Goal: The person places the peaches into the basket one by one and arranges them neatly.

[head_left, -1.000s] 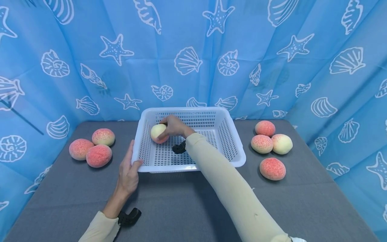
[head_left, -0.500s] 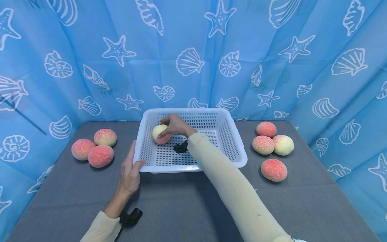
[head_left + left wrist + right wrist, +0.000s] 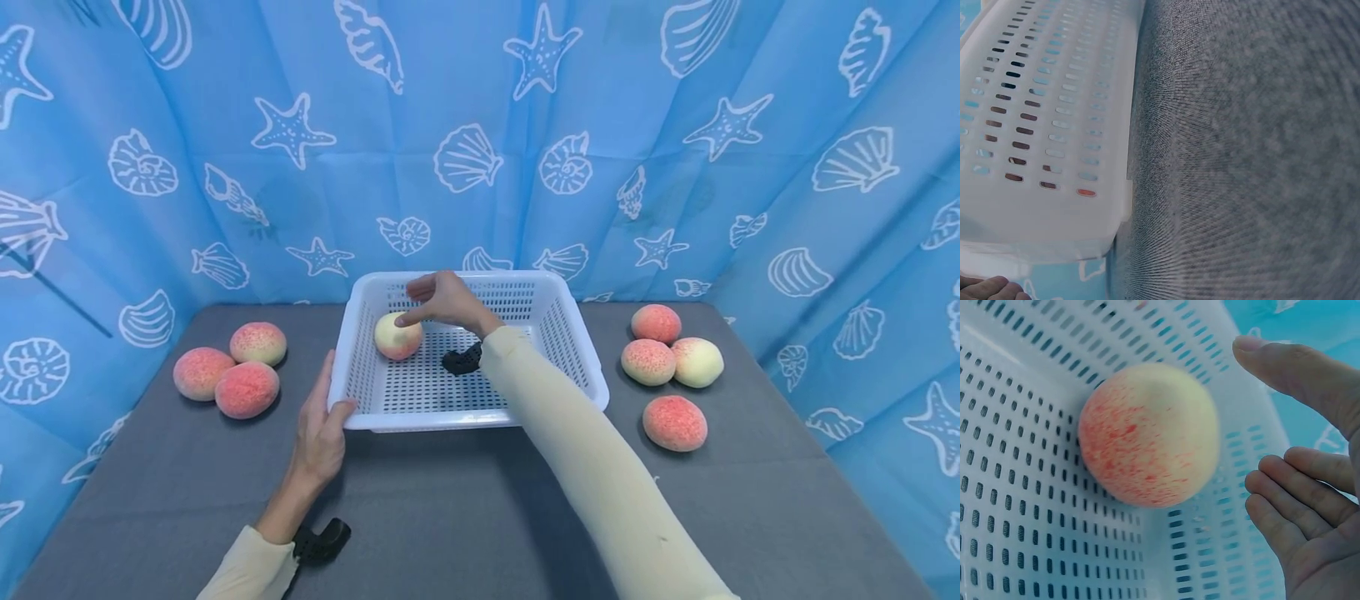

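A pale yellow and pink peach (image 3: 396, 342) sits in the left part of a white perforated plastic basket (image 3: 442, 421). Just above and to the right of it is my right hand (image 3: 452, 300), thumb and fingers spread apart. In the right wrist view, a gap separates these fingers (image 3: 1297, 506) from the peach (image 3: 1147, 434). My left hand (image 3: 321, 433) holds the basket's front left corner, thumb on the rim and fingers along the outer left wall. The left wrist view has the basket's front wall (image 3: 1054, 215) and a few fingertips (image 3: 997, 289) at the lower left.
Three peaches (image 3: 247, 389) lie grouped on the grey cloth (image 3: 450, 517) left of the basket. Several more peaches (image 3: 648, 362) are on the right, one (image 3: 675, 423) nearer the front. A blue curtain (image 3: 480, 217) with shell prints hangs behind and at both sides.
My right hand has let go of the peach and lifted slightly up and to the right, its fingers spreading. The peach stays in the basket; my left hand keeps its hold.
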`<move>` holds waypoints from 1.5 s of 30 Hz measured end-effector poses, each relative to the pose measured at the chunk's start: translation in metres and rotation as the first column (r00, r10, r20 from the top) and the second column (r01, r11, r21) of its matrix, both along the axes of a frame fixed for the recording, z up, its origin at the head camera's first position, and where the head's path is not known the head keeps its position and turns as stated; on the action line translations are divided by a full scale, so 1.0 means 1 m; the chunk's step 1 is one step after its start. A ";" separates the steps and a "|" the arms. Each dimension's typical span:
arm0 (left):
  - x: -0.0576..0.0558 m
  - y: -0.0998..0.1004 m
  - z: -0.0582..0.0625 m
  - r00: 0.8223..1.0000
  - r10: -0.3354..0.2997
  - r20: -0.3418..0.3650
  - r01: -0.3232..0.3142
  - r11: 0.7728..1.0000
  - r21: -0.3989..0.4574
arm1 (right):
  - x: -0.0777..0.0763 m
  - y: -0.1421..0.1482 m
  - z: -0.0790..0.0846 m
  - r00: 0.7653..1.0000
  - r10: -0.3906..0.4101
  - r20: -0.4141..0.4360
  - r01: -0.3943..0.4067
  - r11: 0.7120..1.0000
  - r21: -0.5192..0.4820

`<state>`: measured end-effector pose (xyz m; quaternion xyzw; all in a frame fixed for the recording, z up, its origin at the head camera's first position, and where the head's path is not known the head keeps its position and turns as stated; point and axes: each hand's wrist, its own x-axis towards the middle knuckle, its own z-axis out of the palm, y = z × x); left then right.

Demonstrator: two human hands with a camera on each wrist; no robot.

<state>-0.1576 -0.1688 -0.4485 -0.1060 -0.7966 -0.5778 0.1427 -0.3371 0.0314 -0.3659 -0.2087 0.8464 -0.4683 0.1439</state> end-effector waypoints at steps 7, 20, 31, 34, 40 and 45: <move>0.001 -0.001 0.001 1.000 0.006 -0.009 -0.006 1.000 -0.002 | 0.009 0.015 0.015 0.999 0.014 -0.042 -0.018 0.995 -0.096; 0.001 -0.001 0.003 1.000 0.006 -0.015 -0.006 1.000 -0.009 | 0.041 0.062 0.049 0.995 -0.009 -0.097 -0.022 0.947 -0.320; 0.001 -0.001 0.003 1.000 0.014 -0.007 -0.014 1.000 -0.021 | 0.073 0.121 0.053 0.989 -0.054 -0.137 -0.008 0.910 -0.415; 0.002 -0.001 0.003 1.000 0.016 -0.002 -0.016 1.000 -0.023 | 0.081 0.138 0.053 0.986 -0.077 -0.146 0.007 0.904 -0.427; 0.001 0.001 0.003 1.000 0.011 -0.004 -0.011 1.000 -0.019 | 0.097 0.176 0.050 0.976 -0.146 -0.160 0.065 0.902 -0.426; 0.001 0.002 0.003 1.000 0.013 -0.010 -0.013 1.000 -0.023 | 0.109 0.213 0.042 0.963 -0.228 -0.144 0.151 0.899 -0.412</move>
